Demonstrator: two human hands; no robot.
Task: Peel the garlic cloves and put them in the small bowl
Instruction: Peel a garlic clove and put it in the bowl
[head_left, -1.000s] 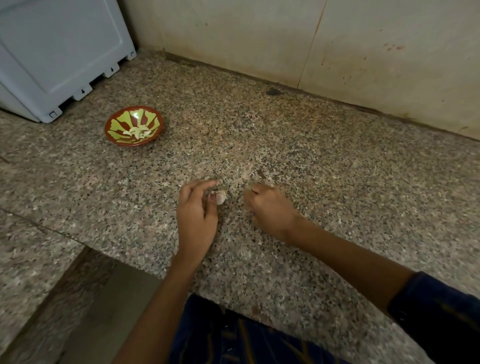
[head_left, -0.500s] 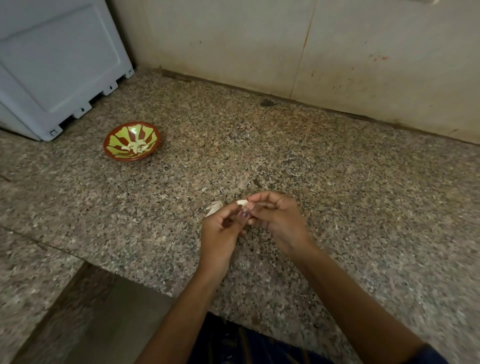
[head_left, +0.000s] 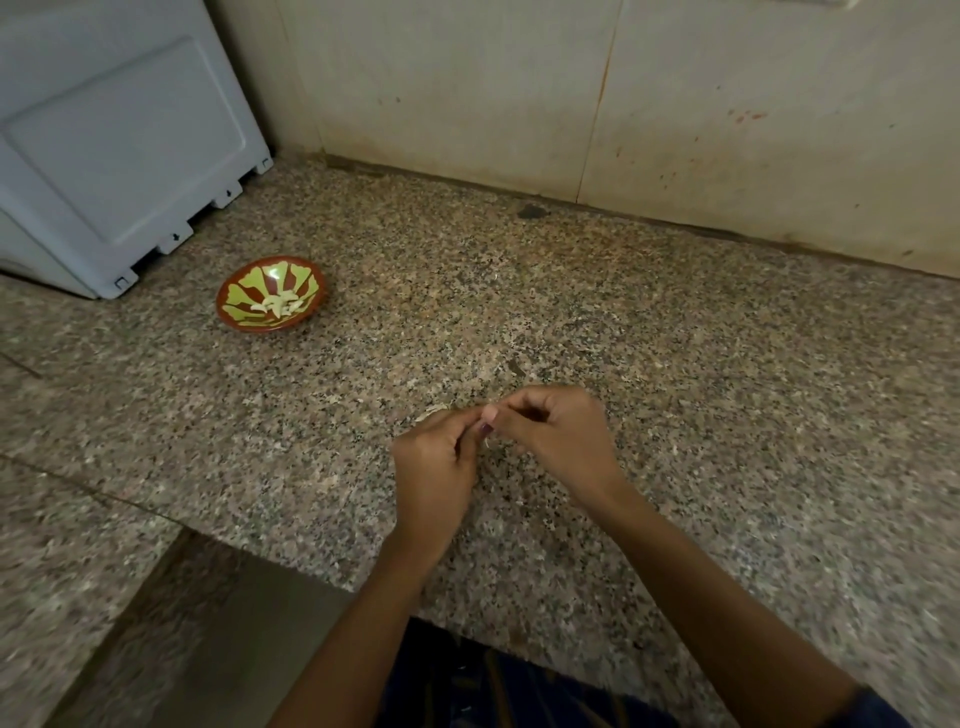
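Both hands are up over the speckled granite table (head_left: 675, 364), fingertips meeting in the middle. The left hand (head_left: 436, 467) has its fingers curled in with the thumb and forefinger pinched together, and the right hand (head_left: 556, 441) is doing the same from the other side, fingers bent and tips pressed toward the left ones. Whatever they're pinching is mostly hidden between the fingertips; there's just a sliver of pale stuff poking out under them, which looks like the garlic clove (head_left: 488, 442), though it's too small and blurry to say how much skin is on it. A pale scrap of peel (head_left: 432, 411) sits on the table just behind the left knuckles.

The small bowl (head_left: 228, 306) is well off to the left and farther back, red-brown with a green leaf pattern inside, and it has a little heap of pale peeled cloves (head_left: 278, 305) sitting in the middle of it. Behind the bowl there's a big light-grey plastic appliance (head_left: 114, 140) standing on the table against the corner. The wall (head_left: 727, 104) at the back is cream-coloured with a few reddish specks on it. A dark smudge (head_left: 531, 211) shows on the table near the foot of the wall.
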